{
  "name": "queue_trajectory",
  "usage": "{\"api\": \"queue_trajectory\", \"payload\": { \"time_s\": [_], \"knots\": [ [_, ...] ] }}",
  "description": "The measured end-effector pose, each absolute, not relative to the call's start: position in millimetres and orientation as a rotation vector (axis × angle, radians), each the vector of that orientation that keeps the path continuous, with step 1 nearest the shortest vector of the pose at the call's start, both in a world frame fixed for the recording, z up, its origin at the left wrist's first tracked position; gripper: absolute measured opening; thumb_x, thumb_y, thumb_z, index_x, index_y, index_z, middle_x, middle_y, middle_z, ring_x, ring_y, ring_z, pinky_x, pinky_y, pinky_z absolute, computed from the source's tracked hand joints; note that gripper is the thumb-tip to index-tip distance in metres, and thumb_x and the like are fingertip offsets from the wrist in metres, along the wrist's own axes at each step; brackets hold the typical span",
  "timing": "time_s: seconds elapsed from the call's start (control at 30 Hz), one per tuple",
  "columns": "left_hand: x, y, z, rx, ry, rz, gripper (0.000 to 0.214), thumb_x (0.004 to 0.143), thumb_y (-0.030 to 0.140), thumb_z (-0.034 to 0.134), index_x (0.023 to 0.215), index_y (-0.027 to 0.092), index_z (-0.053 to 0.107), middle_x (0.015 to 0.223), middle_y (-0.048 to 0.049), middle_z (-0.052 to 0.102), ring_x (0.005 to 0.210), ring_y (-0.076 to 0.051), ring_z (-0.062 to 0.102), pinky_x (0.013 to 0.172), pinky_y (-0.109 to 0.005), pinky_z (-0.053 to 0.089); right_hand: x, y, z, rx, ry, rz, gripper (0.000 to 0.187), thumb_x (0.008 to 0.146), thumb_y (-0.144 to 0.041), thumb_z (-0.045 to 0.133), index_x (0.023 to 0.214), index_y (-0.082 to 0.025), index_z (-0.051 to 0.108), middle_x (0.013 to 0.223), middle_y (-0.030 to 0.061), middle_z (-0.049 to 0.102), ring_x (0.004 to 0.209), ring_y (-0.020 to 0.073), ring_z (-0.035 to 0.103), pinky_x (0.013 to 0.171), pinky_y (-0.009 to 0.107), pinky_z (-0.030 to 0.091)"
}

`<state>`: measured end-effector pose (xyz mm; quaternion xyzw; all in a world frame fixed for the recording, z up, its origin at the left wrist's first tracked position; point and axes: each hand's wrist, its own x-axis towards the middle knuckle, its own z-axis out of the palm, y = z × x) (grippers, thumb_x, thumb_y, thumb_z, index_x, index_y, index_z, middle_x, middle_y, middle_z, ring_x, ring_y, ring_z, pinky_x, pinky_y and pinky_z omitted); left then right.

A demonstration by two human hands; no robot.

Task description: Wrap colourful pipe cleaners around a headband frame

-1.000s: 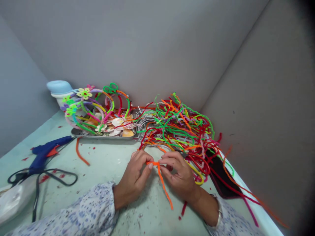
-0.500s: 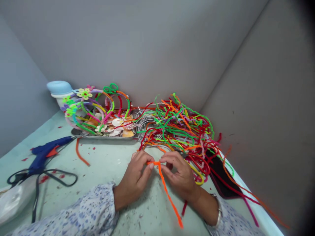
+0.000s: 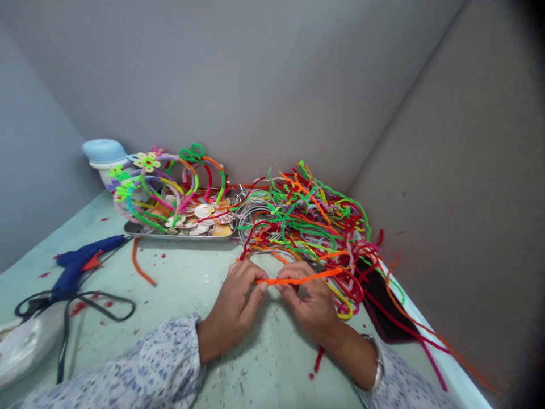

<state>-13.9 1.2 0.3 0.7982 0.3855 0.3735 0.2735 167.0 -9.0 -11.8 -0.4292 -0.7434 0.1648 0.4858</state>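
Observation:
An orange pipe cleaner stretches nearly level between my hands, its long free part running right over my right fingers toward the pile. My left hand pinches its left end between thumb and forefinger. Close beside it, my right hand pinches the same pipe cleaner with thumb and fingertips. Just beyond the hands lies a tangled heap of coloured pipe cleaners, with coils of silver wire at its left side.
A metal tray of seashells stands at the back, with several pipe-cleaner-wrapped headbands. Behind is a blue-lidded bottle. A blue glue gun with a black cord lies left, near a plastic bag. A dark phone lies right.
The pipe cleaner's long free part has swung from hanging down toward me to lying level toward the right. Both hands have stayed nearly in place.

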Motion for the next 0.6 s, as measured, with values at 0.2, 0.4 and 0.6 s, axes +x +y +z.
{"api": "queue_trajectory", "payload": {
  "time_s": [0.2,0.4,0.6],
  "knots": [
    [-14.5,1.3,-0.3,2.173,1.054,1.002,0.015,0.095,0.025,0.039,0.091,0.020,0.053,0.090,-0.0052,0.057,0.089,-0.021,0.050,0.082,-0.036,0.037,165.2,-8.9,-16.9,-1.083,-1.715,0.536,0.005,0.086,-0.021,0.060,0.089,-0.022,0.065,0.088,0.0042,0.066,0.083,0.0183,0.062,0.076,0.031,0.051],
    [-13.9,1.6,1.7,2.208,1.048,1.004,0.012,0.094,0.020,0.041,0.091,0.019,0.053,0.089,-0.0047,0.056,0.088,-0.020,0.049,0.082,-0.036,0.036,164.9,-9.7,-12.8,-1.125,-1.627,0.807,0.011,0.087,-0.029,0.059,0.086,-0.019,0.065,0.079,0.0013,0.061,0.066,0.0132,0.055,0.060,0.024,0.047],
    [-14.1,2.0,0.4,2.249,1.044,1.002,0.012,0.093,0.019,0.041,0.091,0.019,0.053,0.089,-0.0050,0.056,0.088,-0.021,0.049,0.082,-0.037,0.035,165.2,-10.3,-15.7,-1.149,-1.516,1.096,0.018,0.087,-0.036,0.058,0.085,-0.018,0.060,0.059,-0.0057,0.046,0.048,0.0085,0.041,0.043,0.020,0.035]
  ]
}}
